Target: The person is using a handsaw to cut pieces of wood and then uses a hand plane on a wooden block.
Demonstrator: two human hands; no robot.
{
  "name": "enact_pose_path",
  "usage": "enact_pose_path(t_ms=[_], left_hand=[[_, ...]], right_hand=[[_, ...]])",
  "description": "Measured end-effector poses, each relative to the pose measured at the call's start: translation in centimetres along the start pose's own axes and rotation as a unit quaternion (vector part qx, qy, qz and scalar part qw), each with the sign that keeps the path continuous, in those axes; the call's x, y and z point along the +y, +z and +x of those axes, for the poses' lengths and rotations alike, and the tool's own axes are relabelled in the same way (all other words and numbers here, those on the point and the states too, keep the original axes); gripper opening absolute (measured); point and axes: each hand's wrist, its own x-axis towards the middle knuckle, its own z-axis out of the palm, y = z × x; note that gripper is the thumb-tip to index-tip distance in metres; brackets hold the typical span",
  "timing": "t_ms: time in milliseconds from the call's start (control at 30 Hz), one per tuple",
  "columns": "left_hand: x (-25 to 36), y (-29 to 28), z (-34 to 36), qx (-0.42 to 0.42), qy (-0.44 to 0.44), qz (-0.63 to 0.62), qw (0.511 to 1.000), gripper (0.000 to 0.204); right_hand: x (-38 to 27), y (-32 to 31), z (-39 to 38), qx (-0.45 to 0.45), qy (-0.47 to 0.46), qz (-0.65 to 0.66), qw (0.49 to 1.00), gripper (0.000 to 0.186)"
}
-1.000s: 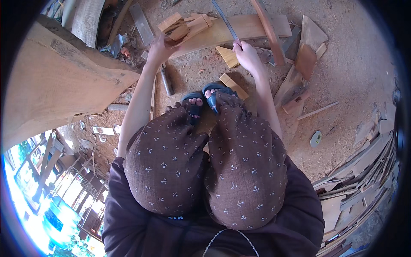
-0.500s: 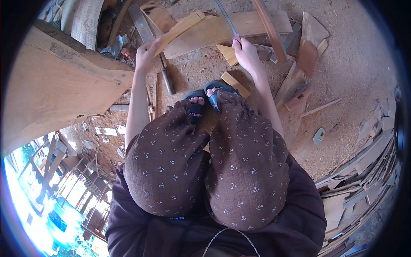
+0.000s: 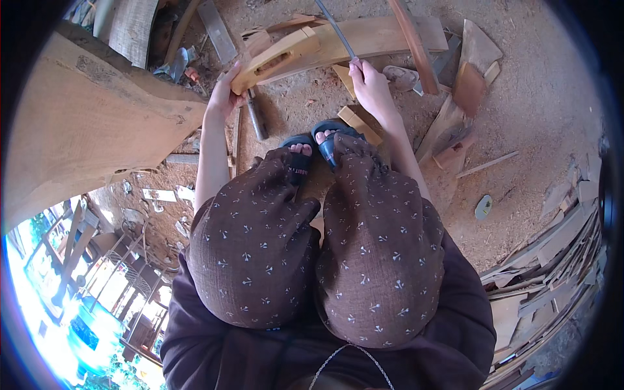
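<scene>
In my left hand (image 3: pixel 225 96) is the near end of a yellowish wood piece (image 3: pixel 246 78). A long slot is cut through its upward face, and its far end lies over a long curved plank (image 3: pixel 383 40). My right hand (image 3: pixel 372 92) is closed around the near end of a thin grey metal rod (image 3: pixel 335 28), which points away from me and out at the top edge. Its tip is out of view, so I cannot tell the tool's kind. The rod and the slotted piece are apart. Just below my left hand, a dark metal bar (image 3: pixel 256 117) lies on the ground.
A reddish wood strip (image 3: pixel 414 47) crosses the plank's right part. A small wood block (image 3: pixel 359 125) lies beside my sandalled feet (image 3: pixel 325 136). At left stands a large wooden slab (image 3: pixel 97 123). Stacked thin boards (image 3: pixel 552 260) fill the lower right; offcuts (image 3: pixel 469 88) lie at upper right.
My left hand has turned the wood piece, so its slotted face now shows instead of a narrow edge. The rod has shifted slightly left with my right hand.
</scene>
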Motion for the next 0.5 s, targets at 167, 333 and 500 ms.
enact_pose_path(t_ms=[167,333,500], left_hand=[[2.2,-1.8,0.2,-0.108,-0.044,-0.127,0.985,0.049],[3.7,-0.3,-2.8,-0.081,-0.036,-0.212,0.973,0.050],[3.5,-1.0,-3.3,-0.180,-0.014,-0.207,0.962,0.053]], right_hand=[[-1.0,0.5,0.0,-0.016,0.017,-0.009,1.000,0.032],[-0.7,0.2,-0.1,0.004,-0.009,-0.002,1.000,0.031],[-1.4,0.3,-0.2,-0.003,-0.001,0.020,1.000,0.031]])
